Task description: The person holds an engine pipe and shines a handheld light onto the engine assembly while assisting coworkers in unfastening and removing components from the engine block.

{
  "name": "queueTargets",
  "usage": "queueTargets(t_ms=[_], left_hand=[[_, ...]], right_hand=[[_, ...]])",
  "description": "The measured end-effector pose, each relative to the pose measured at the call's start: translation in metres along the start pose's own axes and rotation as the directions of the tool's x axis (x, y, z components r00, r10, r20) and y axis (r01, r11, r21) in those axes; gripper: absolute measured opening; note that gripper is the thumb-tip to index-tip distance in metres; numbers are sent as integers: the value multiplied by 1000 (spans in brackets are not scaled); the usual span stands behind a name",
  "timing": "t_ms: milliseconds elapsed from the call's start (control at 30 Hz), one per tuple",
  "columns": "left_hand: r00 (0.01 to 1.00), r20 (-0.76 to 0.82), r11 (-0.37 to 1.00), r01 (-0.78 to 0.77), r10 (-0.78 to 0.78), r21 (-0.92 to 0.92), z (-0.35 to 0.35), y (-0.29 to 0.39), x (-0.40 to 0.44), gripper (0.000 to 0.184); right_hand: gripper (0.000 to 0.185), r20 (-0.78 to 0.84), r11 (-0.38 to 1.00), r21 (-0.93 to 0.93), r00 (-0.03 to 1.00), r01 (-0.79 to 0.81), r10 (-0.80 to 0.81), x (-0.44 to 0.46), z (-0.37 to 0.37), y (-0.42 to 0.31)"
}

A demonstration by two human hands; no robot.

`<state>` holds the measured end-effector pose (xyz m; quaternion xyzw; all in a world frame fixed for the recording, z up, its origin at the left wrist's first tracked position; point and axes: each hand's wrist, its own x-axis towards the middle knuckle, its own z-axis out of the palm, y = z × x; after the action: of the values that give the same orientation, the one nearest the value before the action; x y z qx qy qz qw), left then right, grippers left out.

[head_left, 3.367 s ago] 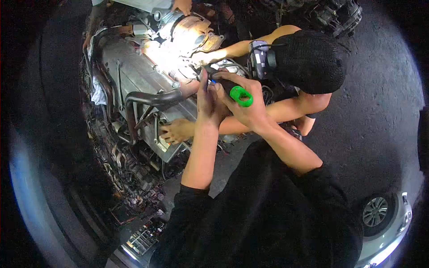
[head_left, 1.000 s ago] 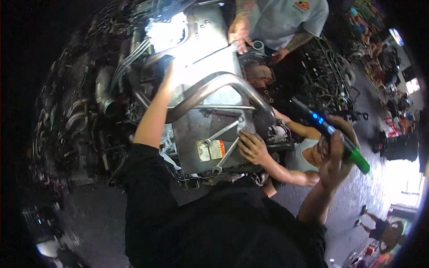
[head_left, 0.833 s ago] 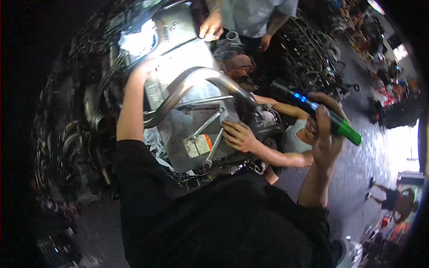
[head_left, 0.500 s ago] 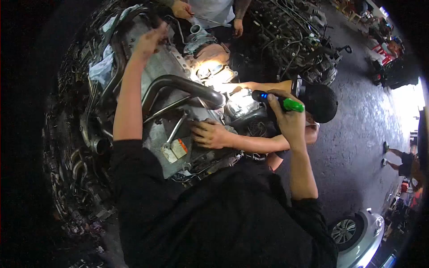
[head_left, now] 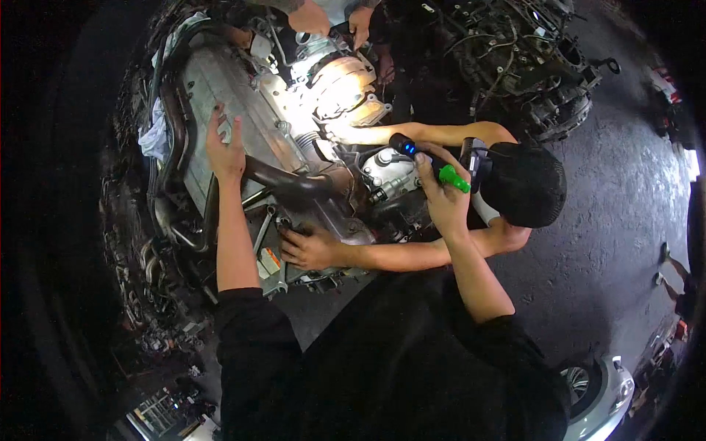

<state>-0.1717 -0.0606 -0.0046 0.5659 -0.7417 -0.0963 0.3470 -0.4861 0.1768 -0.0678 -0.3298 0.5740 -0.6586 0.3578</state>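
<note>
My right hand (head_left: 441, 184) is wrapped round a black flashlight (head_left: 404, 145) with blue lights and a green end, pointing up and left. Its beam falls on a rusty metal part (head_left: 342, 84) of the engine. My left hand (head_left: 226, 147) is raised over the grey engine cover (head_left: 220, 81), fingers apart and nothing in it. Just right of that hand runs a dark curved pipe (head_left: 287, 181). A wrench (head_left: 262, 231) lies on the cover near a label (head_left: 269, 262).
A co-worker in a black cap (head_left: 526, 184) leans in from the right, one hand (head_left: 312, 248) on the cover, the other at the lit parts. Another person's hands (head_left: 309, 18) are at the top. A second engine (head_left: 522, 73) stands upper right; a car (head_left: 607, 397) is lower right.
My right hand has brought the flashlight left from the right side, and its beam now lights the metal part. My left hand has come down and back over the cover. The camera view has turned.
</note>
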Motion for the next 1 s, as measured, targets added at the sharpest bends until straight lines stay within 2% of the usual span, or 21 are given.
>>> queueTargets(t_ms=[67,100,367,467,533,633,1000], left_hand=[[1000,-6,996,14,-14,-90,-2,1,0,55],[1000,-6,997,15,-16,-80,-2,0,1,55],[994,64,996,92,-93,4,-2,9,0,41],[994,67,997,83,-83,-1,-2,9,0,39],[994,87,998,61,-62,8,-4,8,1,39],[994,101,999,29,-31,16,-4,10,1,37],[996,85,1000,20,-20,1,-2,9,2,35]], right_hand=[[19,-11,999,32,1000,13,-13,12,4,5],[20,32,999,18,999,-36,36,17,4,6],[23,64,995,68,996,-74,70,40,16,16],[25,61,995,51,995,-81,78,47,16,18],[26,45,999,-28,998,-42,44,51,18,14],[26,53,994,61,994,-94,91,53,22,17],[24,61,991,65,992,-115,111,49,30,22]])
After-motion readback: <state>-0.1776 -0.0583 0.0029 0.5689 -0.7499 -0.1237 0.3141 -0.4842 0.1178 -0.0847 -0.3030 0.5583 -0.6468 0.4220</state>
